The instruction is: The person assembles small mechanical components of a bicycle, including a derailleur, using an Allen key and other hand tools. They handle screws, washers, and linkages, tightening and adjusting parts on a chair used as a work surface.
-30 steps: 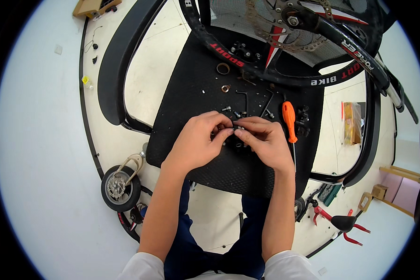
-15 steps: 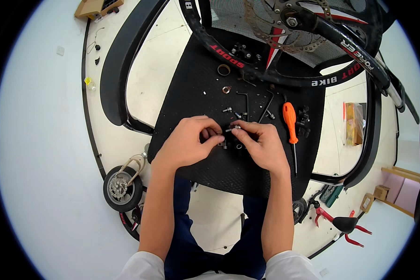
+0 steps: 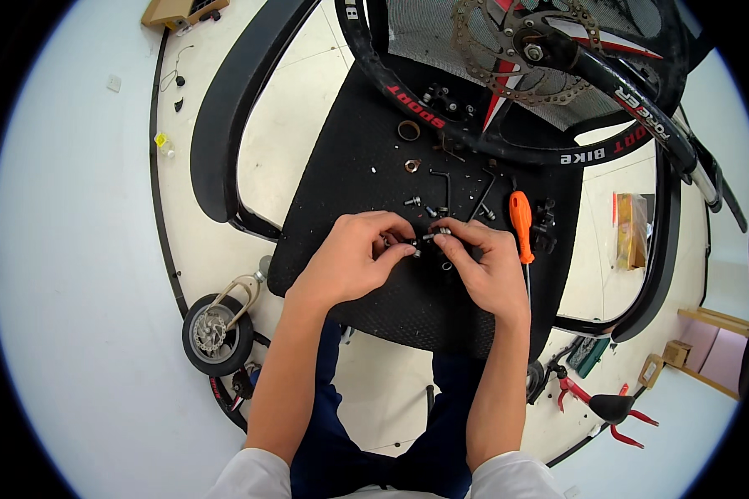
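Observation:
Over the black chair seat (image 3: 366, 287), my two hands work close together at its middle. My left hand (image 3: 354, 254) is closed, thumb and fingers pinching a small dark metal part (image 3: 414, 244), mostly hidden by the fingers. Between the thumb and forefinger of my right hand (image 3: 489, 266) is a small silver bolt (image 3: 429, 237), pointing toward that part; whether they touch I cannot tell. A small ring-shaped end (image 3: 447, 266) of something dark shows beneath the right fingers. Just beyond lie a loose bolt (image 3: 413, 201) and hex keys (image 3: 446, 190).
An orange-handled screwdriver (image 3: 520, 218) lies right of my hand, beside a black brake-like part (image 3: 544, 224). A bicycle wheel (image 3: 408, 98) with a disc rotor and fork spans the seat's far side. A brass-coloured ring (image 3: 409, 130) and nut (image 3: 412, 166) lie before it. Armrests (image 3: 225, 133) flank the seat.
The right hand's bolt has come closer to the part in my left hand and lines up with it. The whole view has shifted slightly, so the seat appears farther right.

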A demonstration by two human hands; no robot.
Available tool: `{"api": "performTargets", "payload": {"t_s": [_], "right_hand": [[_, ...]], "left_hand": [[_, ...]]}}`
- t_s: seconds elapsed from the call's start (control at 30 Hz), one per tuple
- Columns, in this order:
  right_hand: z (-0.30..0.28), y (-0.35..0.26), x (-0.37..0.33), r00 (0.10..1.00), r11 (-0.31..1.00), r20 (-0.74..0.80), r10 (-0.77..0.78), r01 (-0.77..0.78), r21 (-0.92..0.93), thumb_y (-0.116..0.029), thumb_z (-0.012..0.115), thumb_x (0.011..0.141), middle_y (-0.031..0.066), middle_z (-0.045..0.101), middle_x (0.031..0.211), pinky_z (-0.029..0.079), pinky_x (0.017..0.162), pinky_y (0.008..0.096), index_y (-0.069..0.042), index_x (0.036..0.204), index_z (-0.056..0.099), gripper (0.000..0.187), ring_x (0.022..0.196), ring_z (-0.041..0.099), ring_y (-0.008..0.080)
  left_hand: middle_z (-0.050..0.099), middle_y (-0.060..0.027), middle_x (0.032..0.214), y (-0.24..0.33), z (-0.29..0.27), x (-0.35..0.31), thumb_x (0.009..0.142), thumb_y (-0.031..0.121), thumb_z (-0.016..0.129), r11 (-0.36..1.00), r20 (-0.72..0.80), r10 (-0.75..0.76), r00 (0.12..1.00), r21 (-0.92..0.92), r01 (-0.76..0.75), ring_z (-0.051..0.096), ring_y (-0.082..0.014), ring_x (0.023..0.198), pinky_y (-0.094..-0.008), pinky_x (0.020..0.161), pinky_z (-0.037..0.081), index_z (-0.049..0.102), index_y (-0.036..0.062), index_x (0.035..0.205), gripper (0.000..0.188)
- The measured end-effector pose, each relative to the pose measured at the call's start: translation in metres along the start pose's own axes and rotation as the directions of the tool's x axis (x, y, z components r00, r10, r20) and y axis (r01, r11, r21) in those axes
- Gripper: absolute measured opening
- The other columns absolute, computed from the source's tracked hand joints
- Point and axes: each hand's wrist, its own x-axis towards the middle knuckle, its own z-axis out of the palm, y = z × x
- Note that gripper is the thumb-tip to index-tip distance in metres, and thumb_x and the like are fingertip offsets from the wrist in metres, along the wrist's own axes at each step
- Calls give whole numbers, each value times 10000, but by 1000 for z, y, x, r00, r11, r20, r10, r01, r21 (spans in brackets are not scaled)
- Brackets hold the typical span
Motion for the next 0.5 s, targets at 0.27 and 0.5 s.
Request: {"api": "performTargets", "payload": {"t_s": [0.27, 0.5], "right_hand": [[1, -3, -1, 995, 995, -47, -91, 89, -40, -58, 700, 868, 126, 604, 687, 435, 577, 301, 24, 1064, 722, 214, 612, 549, 178], [7, 0, 1, 990, 992, -67, -126, 124, -33, -51, 693, 871, 151, 679, 778, 472, 619, 329, 21, 1059, 716, 203, 663, 580, 220]], "left_hand": [[701, -115, 950, -2, 6, 5, 870, 3, 692, 992, -60, 83, 995, -86, -88, 686, -156, 834, -275, 785, 554, 684, -51, 1013, 154], [704, -122, 958, -1, 6, 7, 887, -1, 679, 997, -81, 21, 996, -69, -26, 698, -157, 849, -266, 774, 559, 687, -59, 1029, 154]]}}
